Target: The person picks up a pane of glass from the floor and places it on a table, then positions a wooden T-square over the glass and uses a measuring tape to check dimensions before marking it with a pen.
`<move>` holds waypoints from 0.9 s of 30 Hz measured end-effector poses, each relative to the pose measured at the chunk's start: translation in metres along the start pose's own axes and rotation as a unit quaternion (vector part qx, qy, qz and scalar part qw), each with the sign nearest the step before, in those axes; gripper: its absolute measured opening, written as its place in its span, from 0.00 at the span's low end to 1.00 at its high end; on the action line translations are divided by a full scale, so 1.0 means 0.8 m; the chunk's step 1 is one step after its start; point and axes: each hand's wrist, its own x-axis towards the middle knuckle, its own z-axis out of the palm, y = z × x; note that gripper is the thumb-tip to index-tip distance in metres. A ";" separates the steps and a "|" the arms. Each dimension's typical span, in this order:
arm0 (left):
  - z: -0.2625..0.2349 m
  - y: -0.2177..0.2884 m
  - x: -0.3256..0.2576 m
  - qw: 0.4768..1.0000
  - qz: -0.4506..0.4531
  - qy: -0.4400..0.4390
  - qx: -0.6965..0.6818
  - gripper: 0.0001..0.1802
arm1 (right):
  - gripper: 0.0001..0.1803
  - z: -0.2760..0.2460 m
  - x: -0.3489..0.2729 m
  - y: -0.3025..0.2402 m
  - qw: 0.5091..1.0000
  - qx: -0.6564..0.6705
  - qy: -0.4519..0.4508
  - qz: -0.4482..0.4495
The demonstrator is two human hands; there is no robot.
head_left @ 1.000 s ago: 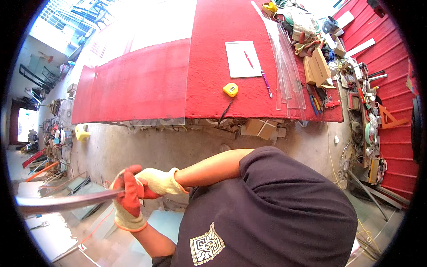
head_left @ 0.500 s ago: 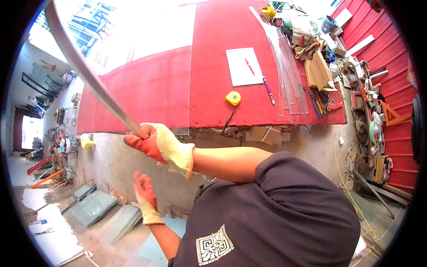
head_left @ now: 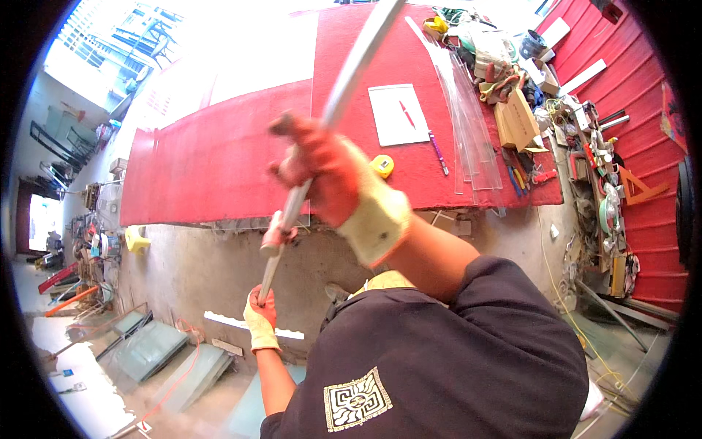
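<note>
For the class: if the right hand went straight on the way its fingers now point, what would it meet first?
Blurred, the right hand points up and left in the picture; the clear sheet on the red-covered table probably comes first, though depth is unclear.

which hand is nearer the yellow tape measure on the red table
Right. In the picture, the right hand is just left of the yellow tape measure; the left hand is farther off, lower left, below the near edge of the red table.
</note>
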 end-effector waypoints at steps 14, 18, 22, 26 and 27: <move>-0.068 0.225 -0.054 0.970 0.190 -0.050 0.143 0.22 | 0.17 -0.167 -0.079 -0.152 0.958 0.056 0.274 -0.060; -0.070 0.253 -0.052 0.974 0.178 -0.062 0.122 0.24 | 0.16 -0.182 -0.094 -0.161 0.953 0.076 0.286 -0.058; -0.065 0.277 -0.055 0.961 0.226 -0.059 0.146 0.22 | 0.16 -0.188 -0.102 -0.170 0.956 0.085 0.276 -0.058; -0.061 0.298 -0.057 0.946 0.261 -0.059 0.181 0.22 | 0.16 -0.190 -0.102 -0.176 0.952 0.039 0.289 -0.089; -0.059 0.303 -0.058 0.946 0.264 -0.060 0.178 0.22 | 0.16 -0.191 -0.103 -0.178 0.953 0.041 0.288 -0.090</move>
